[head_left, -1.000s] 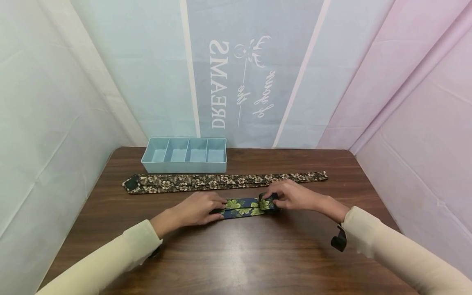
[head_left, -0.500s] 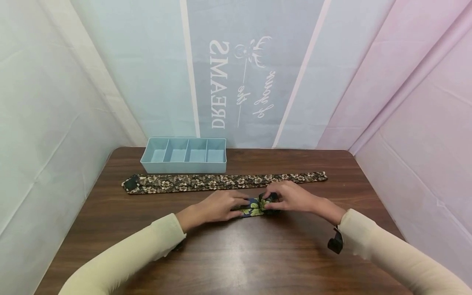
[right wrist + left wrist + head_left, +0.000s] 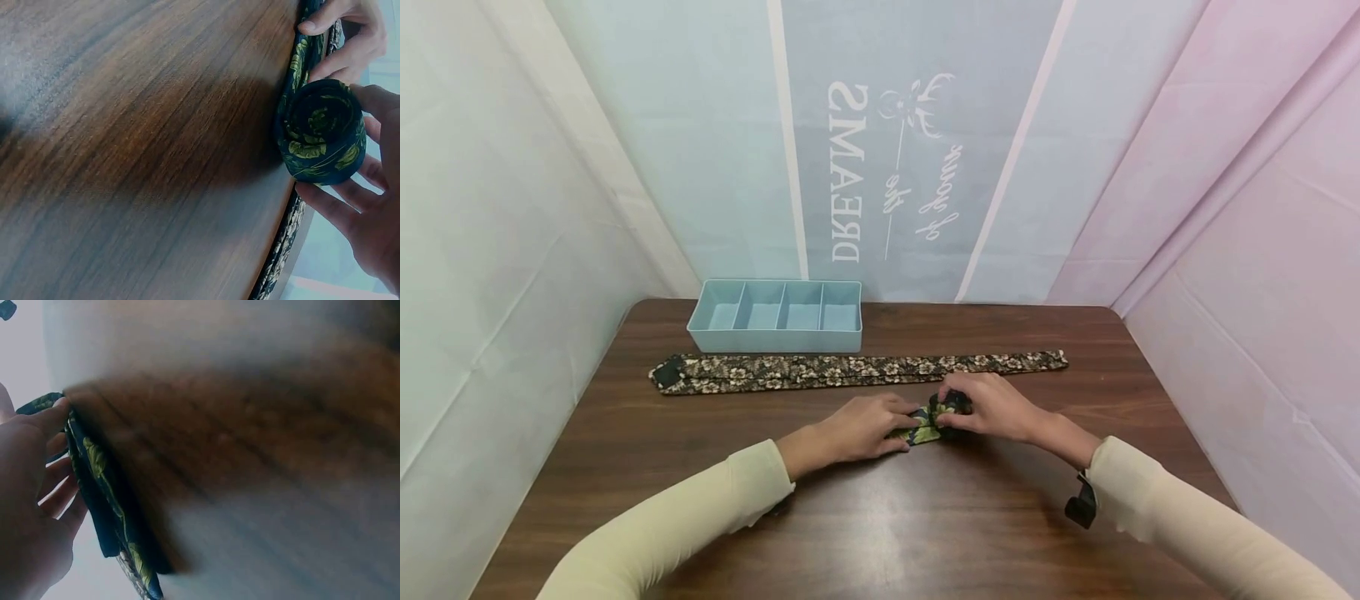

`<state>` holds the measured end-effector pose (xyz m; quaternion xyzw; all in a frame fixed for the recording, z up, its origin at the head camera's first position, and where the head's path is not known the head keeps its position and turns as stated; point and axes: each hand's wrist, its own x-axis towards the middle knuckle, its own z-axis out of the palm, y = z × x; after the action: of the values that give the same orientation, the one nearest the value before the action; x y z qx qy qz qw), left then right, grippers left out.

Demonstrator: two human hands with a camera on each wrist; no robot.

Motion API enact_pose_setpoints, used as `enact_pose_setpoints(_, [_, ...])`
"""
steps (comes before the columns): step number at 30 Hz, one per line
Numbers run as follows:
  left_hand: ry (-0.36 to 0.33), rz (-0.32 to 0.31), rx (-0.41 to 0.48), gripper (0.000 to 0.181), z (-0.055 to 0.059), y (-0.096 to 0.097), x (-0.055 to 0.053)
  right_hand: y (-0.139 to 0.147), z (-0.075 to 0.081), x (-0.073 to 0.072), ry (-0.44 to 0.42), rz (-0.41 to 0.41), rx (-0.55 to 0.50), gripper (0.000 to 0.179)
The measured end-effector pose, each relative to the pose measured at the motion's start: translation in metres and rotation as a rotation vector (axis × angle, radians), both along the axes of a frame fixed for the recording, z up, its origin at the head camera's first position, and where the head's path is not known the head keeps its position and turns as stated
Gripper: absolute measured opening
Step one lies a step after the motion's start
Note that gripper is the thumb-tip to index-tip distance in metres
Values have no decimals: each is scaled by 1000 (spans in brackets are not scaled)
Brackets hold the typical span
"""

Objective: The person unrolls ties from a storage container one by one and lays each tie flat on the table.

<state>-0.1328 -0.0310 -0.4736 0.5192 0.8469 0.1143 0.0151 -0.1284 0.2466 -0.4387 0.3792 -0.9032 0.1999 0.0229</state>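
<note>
A navy necktie (image 3: 923,433) with green flowers lies in front of the person, its right part wound into a roll. My right hand (image 3: 996,407) grips the roll (image 3: 322,134) between thumb and fingers, and the spiral of its side faces the right wrist view. Just to the left, my left hand (image 3: 865,425) rests on the short flat tail with fingers extended, covering much of it. The tail's edge (image 3: 103,469) runs past the left fingers in the left wrist view. Both hands are close together, the left fingertips near the roll.
Behind the hands a second necktie (image 3: 805,373), dark with cream flowers, stretches flat across the brown wooden table (image 3: 880,517). A light blue tray (image 3: 775,340) with several compartments stands at the back left. Fabric curtains surround the table's back and sides.
The left hand has slid right along the necktie toward the roll, so less flat tail shows between the hands. The right hand keeps its grip on the roll, nearly in place.
</note>
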Motion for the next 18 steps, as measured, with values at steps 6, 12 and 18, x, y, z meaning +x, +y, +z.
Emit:
enact_pose_setpoints(6, [22, 16, -47, 45, 0, 0, 3, 2, 1, 1, -9, 59, -9, 29])
enact_pose_setpoints(12, [18, 11, -51, 44, -1, -2, 3, 5, 0, 1, 8, 93, 15, 25])
enact_pose_setpoints(18, [20, 19, -57, 45, -1, -5, 0, 10, 7, 0, -26, 89, 68, 28])
